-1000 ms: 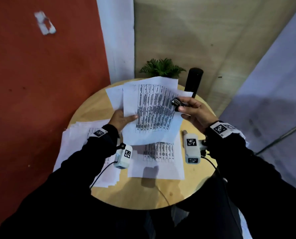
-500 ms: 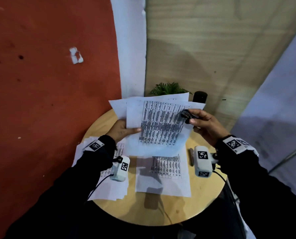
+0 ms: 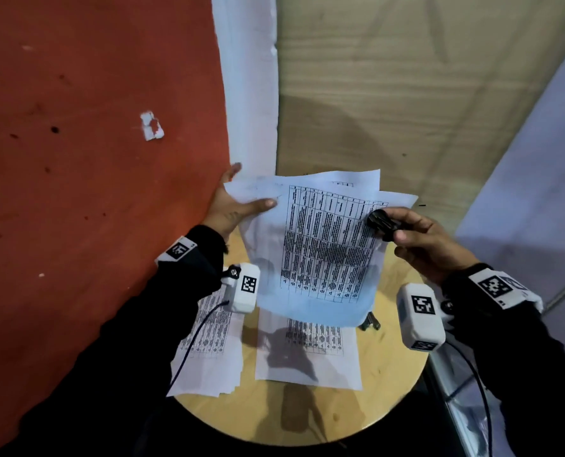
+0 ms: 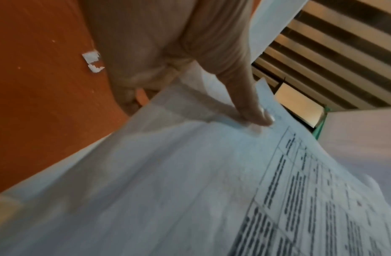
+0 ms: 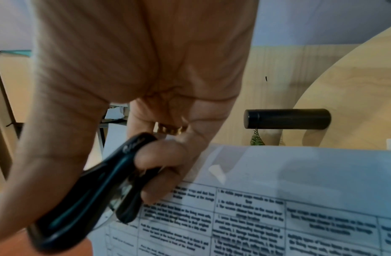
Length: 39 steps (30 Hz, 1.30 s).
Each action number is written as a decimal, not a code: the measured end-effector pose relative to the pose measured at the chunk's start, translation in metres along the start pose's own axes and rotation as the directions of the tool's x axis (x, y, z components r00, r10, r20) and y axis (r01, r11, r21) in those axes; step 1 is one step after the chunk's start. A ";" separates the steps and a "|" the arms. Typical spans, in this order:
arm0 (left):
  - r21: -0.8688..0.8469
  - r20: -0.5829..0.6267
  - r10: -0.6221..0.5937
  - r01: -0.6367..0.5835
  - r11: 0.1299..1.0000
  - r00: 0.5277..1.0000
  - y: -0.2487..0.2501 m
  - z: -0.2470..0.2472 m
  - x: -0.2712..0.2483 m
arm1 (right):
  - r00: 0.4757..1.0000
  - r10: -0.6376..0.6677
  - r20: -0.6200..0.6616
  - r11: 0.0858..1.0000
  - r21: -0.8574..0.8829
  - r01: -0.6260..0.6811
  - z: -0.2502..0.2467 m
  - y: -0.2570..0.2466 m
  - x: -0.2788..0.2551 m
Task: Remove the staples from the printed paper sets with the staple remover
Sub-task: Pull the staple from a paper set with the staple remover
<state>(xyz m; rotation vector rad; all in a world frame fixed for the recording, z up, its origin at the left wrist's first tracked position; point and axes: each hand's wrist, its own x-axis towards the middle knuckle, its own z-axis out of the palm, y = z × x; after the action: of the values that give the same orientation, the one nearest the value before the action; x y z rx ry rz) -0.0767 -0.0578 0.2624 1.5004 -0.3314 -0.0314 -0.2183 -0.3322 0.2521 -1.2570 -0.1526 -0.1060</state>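
Observation:
A printed paper set (image 3: 324,245) with a table of text is held up above the round wooden table (image 3: 307,420). My left hand (image 3: 235,206) pinches its upper left corner, thumb (image 4: 251,110) on the front sheet, fingers behind. My right hand (image 3: 419,239) grips the black staple remover (image 3: 381,221) at the set's upper right corner. In the right wrist view the staple remover (image 5: 98,194) is squeezed between thumb and fingers, its tip against the paper set (image 5: 277,207). No staple can be made out.
Two more printed sets lie flat on the table, one in the middle (image 3: 307,354) and a stack at the left (image 3: 208,354). A small metal object (image 3: 370,321) lies right of the middle one. A black cylinder (image 5: 286,118) stands at the table's far side.
Both hands have raised the paper set higher off the table. My left hand slid from the left edge up to the upper left corner. The staple remover stays at the upper right corner.

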 end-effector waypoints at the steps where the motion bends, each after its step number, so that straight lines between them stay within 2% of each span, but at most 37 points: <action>1: 0.024 0.067 -0.006 0.004 1.000 0.998 0.004 0.001 0.000 | 1.000 -0.007 0.006 1.000 0.002 0.007 -0.001 -0.003 -0.002; 3: 0.034 0.172 -0.011 0.005 0.999 0.985 0.011 0.007 -0.007 | 1.000 -0.014 -0.003 1.000 0.008 0.014 -0.003 -0.006 -0.002; 5: -0.004 0.163 -0.007 0.008 1.000 0.987 0.012 0.011 -0.011 | 0.997 -0.015 -0.075 1.000 -0.011 0.015 -0.001 -0.005 0.000; 6: -0.021 0.120 -0.009 0.012 1.000 0.993 0.011 0.011 -0.011 | 0.989 -0.030 -0.144 0.999 -0.028 0.026 0.000 -0.004 0.002; 7: -0.029 0.094 -0.010 0.013 0.999 0.995 0.013 0.011 -0.014 | 0.970 -0.067 -0.234 0.997 -0.049 0.057 0.001 -0.002 0.005; 9: -0.042 0.101 -0.015 0.019 0.999 0.995 0.014 0.010 -0.016 | 0.896 -0.195 -0.399 0.980 -0.119 0.160 0.005 0.002 0.008; 10: -0.051 0.103 -0.031 0.036 0.998 0.994 0.014 0.009 -0.017 | 0.864 -0.273 -0.424 0.959 -0.187 0.212 0.013 0.002 0.008; 11: -0.043 0.100 -0.040 0.044 0.998 0.994 0.017 0.010 -0.021 | 0.849 -0.350 -0.396 0.926 -0.287 0.247 0.023 0.000 0.007; 13: 0.009 0.056 -0.010 0.009 1.000 0.998 0.018 0.010 -0.024 | 0.863 -0.456 -0.217 0.797 -0.532 0.287 0.047 -0.004 0.007; 15: 0.068 0.026 0.029 -0.031 0.997 0.999 0.021 0.013 -0.029 | 0.858 -0.513 -0.006 0.576 -0.744 0.339 0.072 -0.007 0.007; 16: 0.104 0.021 0.050 -0.052 0.993 0.999 0.023 0.014 -0.032 | 0.835 -0.542 0.088 0.434 -0.822 0.369 0.083 -0.008 0.008; 18: 0.149 0.001 0.090 -0.089 0.985 0.996 0.028 0.013 -0.039 | 0.787 -0.571 0.233 0.194 -0.894 0.405 0.100 -0.007 0.013; 20: 0.150 0.063 0.084 -0.092 0.984 0.994 0.034 0.013 -0.046 | 0.757 -0.579 0.303 0.096 -0.897 0.432 0.111 -0.004 0.018; 25: 0.129 0.175 0.088 -0.112 0.985 0.981 0.049 0.017 -0.057 | 0.719 -0.603 0.346 0.038 -0.888 0.459 0.122 -0.004 0.023; 29: 0.078 0.170 0.087 -0.101 0.992 0.982 0.057 0.022 -0.062 | 0.705 -0.598 0.380 0.011 -0.876 0.482 0.123 -0.007 0.023; 34: 0.061 0.229 0.083 -0.100 0.993 0.970 0.058 0.023 -0.064 | 0.678 -0.610 0.411 -0.030 -0.867 0.498 0.123 -0.009 0.022; 39: 0.020 0.191 0.076 -0.082 0.996 0.979 0.056 0.024 -0.060 | 0.659 -0.611 0.439 -0.087 -0.865 0.495 0.122 -0.009 0.021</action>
<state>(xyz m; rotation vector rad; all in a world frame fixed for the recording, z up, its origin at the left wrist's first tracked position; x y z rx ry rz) -0.1502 -0.0630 0.3064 1.5143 -0.5474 -0.1078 -0.2058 -0.2184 0.3009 -2.4410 -0.6275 -1.2390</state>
